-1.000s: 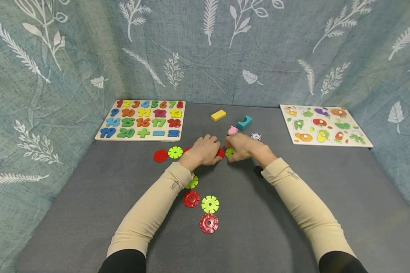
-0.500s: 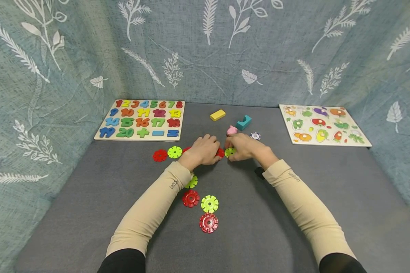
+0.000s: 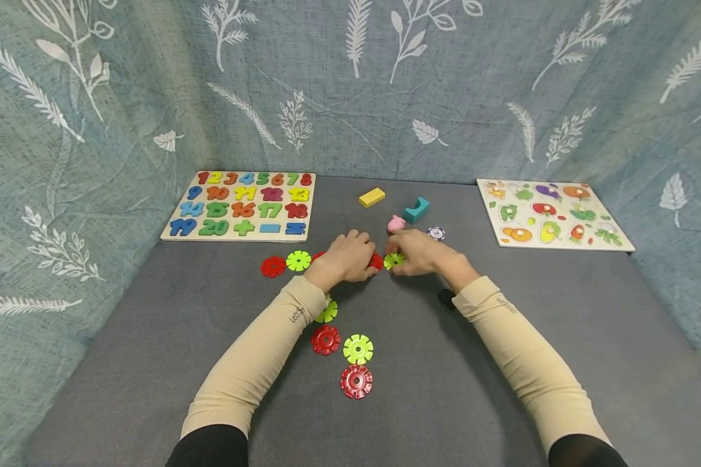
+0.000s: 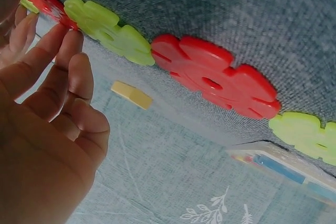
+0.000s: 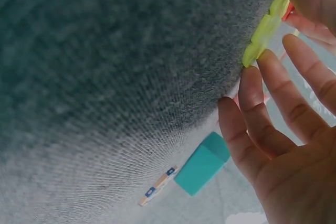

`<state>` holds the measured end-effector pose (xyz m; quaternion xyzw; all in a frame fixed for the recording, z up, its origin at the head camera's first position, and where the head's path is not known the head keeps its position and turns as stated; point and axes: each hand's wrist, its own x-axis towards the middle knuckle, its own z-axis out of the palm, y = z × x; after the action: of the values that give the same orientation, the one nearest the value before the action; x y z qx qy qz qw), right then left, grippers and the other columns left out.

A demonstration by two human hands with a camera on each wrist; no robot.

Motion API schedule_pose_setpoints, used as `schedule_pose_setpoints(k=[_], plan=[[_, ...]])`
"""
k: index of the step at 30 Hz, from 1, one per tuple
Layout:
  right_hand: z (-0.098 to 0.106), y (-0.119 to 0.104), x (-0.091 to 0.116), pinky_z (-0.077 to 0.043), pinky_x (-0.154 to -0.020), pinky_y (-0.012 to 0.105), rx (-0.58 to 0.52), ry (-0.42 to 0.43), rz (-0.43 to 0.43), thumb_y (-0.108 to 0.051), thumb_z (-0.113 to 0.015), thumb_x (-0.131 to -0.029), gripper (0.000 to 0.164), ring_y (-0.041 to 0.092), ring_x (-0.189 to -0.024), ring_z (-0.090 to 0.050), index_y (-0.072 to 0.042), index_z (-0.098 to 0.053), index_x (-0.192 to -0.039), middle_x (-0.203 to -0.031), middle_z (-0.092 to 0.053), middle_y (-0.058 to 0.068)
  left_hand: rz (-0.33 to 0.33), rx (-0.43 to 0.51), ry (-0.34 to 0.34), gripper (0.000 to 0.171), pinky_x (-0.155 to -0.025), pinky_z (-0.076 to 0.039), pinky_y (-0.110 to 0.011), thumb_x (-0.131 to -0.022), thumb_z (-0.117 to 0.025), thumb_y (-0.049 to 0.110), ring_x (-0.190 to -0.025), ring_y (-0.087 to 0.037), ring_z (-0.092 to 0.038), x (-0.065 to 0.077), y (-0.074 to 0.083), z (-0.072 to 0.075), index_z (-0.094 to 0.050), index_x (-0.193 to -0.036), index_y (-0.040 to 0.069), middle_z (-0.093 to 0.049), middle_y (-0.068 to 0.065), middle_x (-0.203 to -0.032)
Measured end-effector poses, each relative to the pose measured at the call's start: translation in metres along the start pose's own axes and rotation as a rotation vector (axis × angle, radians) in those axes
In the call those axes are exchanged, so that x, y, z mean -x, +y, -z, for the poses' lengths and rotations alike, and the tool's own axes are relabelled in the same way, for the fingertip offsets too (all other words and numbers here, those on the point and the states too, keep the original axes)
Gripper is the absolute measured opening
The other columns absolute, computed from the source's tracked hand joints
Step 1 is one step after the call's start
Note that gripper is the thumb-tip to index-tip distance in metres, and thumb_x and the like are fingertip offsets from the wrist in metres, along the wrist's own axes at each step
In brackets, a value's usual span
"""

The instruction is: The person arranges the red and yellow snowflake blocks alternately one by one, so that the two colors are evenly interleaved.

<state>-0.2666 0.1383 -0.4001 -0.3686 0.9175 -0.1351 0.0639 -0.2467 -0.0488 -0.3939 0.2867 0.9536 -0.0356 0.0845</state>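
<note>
Several red and yellow-green flower-shaped plastic discs with slotted edges lie in a row across the table. At the row's right end, my left hand point(image 3: 346, 258) pinches a red slotted disc point(image 3: 376, 261) between thumb and fingers, partly covering it. My right hand point(image 3: 418, 251) holds a yellow-green slotted disc point(image 5: 264, 32) by its edges, thumb on one side and fingertips on the other. These two discs lie edge to edge; whether their slots are joined cannot be seen. In the left wrist view, a yellow-green disc point(image 4: 110, 30) and a red disc point(image 4: 212, 77) continue the row.
Nearer me lie a red disc point(image 3: 326, 340), a yellow-green disc point(image 3: 358, 349) and another red disc point(image 3: 356, 381). Behind the hands are a pink figure point(image 3: 396, 224), teal block point(image 3: 417, 211), poker chip point(image 3: 436, 233) and yellow block point(image 3: 372, 198). A number board point(image 3: 236, 206) and vegetable board point(image 3: 555, 214) stand beyond.
My right hand has shifted very slightly to the right with the yellow-green disc, and its forearm has swung a little outward. My left hand has stayed nearly still on the red disc.
</note>
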Motion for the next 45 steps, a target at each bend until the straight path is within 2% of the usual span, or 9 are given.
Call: schedule_pose_setpoints(k=[19,31,35,39,45], plan=[[-0.002,0.002,0.004,-0.048,-0.074,0.034,0.012,0.039,0.049,-0.025,-0.077,-0.079,0.027,0.016,-0.078,-0.057,-0.006,-0.068,-0.096,-0.094,-0.064,0.006,-0.006,0.002,0.001,0.05,-0.092,-0.046,-0.044,-0.093,-0.059,0.044,-0.111,-0.027,-0.05,0.0,-0.001,0.0,-0.058,-0.128,0.008,-0.057,-0.01,-0.122],[-0.003,0.002,0.013,-0.051,-0.08,0.035,-0.013,0.066,-0.003,-0.033,-0.073,-0.083,0.031,0.017,-0.087,-0.061,-0.008,-0.068,-0.101,-0.1,-0.064,0.005,-0.003,0.007,-0.002,0.051,-0.094,-0.046,-0.044,-0.093,-0.059,0.044,-0.113,-0.028,-0.05,0.0,-0.001,0.0,-0.058,-0.129,0.008,-0.057,-0.01,-0.124],[-0.001,-0.003,0.018,-0.05,-0.086,0.037,0.017,0.04,-0.019,-0.035,-0.072,-0.084,0.033,0.02,-0.095,-0.06,-0.008,-0.069,-0.104,-0.107,-0.063,0.006,-0.003,0.006,0.002,0.05,-0.095,-0.046,-0.045,-0.093,-0.059,0.044,-0.114,-0.028,-0.051,0.0,-0.001,-0.002,-0.058,-0.128,0.008,-0.057,-0.01,-0.124],[0.002,-0.013,0.023,-0.048,-0.092,0.04,0.076,-0.023,-0.03,-0.038,-0.071,-0.084,0.037,0.024,-0.103,-0.059,-0.009,-0.069,-0.106,-0.109,-0.063,0.006,0.001,0.007,-0.002,0.051,-0.095,-0.046,-0.044,-0.092,-0.06,0.044,-0.113,-0.028,-0.05,0.0,0.0,-0.002,-0.058,-0.129,0.008,-0.057,-0.011,-0.124],[0.002,-0.039,0.029,-0.05,-0.087,0.04,0.165,-0.109,0.03,-0.039,-0.072,-0.083,0.037,0.022,-0.095,-0.061,-0.012,-0.068,-0.108,-0.105,-0.064,0.005,0.004,0.0,0.008,0.05,-0.093,-0.047,-0.043,-0.092,-0.06,0.043,-0.11,-0.027,-0.051,-0.001,0.0,-0.001,-0.059,-0.128,0.008,-0.057,-0.01,-0.121]])
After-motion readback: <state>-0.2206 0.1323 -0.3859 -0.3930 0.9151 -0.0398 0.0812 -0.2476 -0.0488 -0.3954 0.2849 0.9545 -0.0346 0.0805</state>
